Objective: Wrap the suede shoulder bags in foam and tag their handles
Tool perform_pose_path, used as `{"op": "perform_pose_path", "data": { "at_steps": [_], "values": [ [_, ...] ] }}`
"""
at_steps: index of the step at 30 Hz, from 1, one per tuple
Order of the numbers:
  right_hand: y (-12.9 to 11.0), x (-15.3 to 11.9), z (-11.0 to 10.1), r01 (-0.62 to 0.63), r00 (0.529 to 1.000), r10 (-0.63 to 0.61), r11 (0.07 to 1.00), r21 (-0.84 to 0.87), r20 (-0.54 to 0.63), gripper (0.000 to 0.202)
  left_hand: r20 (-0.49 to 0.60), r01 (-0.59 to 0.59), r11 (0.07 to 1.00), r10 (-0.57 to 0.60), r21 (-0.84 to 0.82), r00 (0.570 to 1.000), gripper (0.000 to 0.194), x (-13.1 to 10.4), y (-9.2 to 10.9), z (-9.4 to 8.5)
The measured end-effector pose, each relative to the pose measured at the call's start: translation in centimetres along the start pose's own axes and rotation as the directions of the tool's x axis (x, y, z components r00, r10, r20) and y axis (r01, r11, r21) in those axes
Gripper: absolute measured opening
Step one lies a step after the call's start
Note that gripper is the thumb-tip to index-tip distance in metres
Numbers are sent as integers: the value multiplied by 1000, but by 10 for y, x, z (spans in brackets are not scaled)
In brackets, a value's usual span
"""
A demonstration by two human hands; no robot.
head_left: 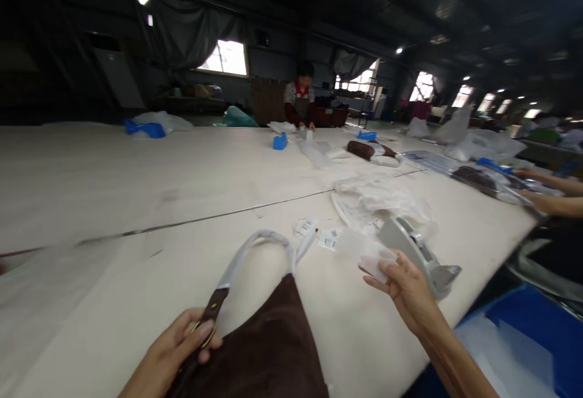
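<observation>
A dark brown bag (268, 349) lies at the near edge of the table, its handle (255, 241) wrapped in white material. My left hand (189, 340) is closed on the handle's brown end, beside a gold-coloured ring. To the right, my right hand (403, 285) pinches a thin translucent sheet (376, 266) between thumb and fingers. Just behind that hand stands a grey tape dispenser (412, 249). White tags with printed codes (328, 238) lie between the bag's handle and the sheet.
Crumpled white wrapping (382, 197) lies beyond the dispenser. Farther back are a wrapped brown bag (364, 149) and a blue dispenser (280, 141). A person (299, 97) stands across the table (182, 173); another person's arms (553, 194) reach in from the right. A blue container (537, 319) sits at lower right.
</observation>
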State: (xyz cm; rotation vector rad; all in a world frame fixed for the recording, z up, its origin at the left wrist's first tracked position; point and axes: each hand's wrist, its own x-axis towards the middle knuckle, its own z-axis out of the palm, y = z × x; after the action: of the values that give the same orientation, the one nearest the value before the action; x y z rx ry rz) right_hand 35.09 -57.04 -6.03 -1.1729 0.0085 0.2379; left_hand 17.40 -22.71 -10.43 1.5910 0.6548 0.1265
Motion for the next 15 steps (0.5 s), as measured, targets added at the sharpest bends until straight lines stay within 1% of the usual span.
{"op": "perform_pose_path", "data": {
  "at_steps": [2, 4, 6, 8, 10, 12, 15],
  "values": [
    [9, -8, 24, -53, 993, 53, 999, 1, 101, 43, 13, -40, 996, 41, -78, 999, 47, -9, 6, -1],
    [22, -14, 50, -111, 976, 114, 993, -31, 188, 43, 26, -73, 984, 78, -160, 997, 41, -16, 11, -2],
    [37, -19, 76, -172, 945, 189, 981, -87, 265, 41, 22, -87, 966, 95, -244, 995, 38, -21, 12, -5],
    [52, -25, 100, -226, 903, 271, 960, -167, 334, 40, 2, -96, 947, 102, -307, 995, 36, -23, 11, -8],
    [65, -31, 120, -251, 870, 328, 937, -243, 368, 39, -19, -119, 932, 120, -343, 993, 35, -25, 8, -10],
    [76, -36, 136, -253, 857, 353, 923, -291, 376, 37, -25, -138, 922, 138, -362, 990, 35, -25, 6, -11],
    [88, -42, 157, -273, 831, 386, 910, -313, 399, 35, -17, -147, 911, 152, -385, 988, 33, -25, 6, -11]
  ]
}}
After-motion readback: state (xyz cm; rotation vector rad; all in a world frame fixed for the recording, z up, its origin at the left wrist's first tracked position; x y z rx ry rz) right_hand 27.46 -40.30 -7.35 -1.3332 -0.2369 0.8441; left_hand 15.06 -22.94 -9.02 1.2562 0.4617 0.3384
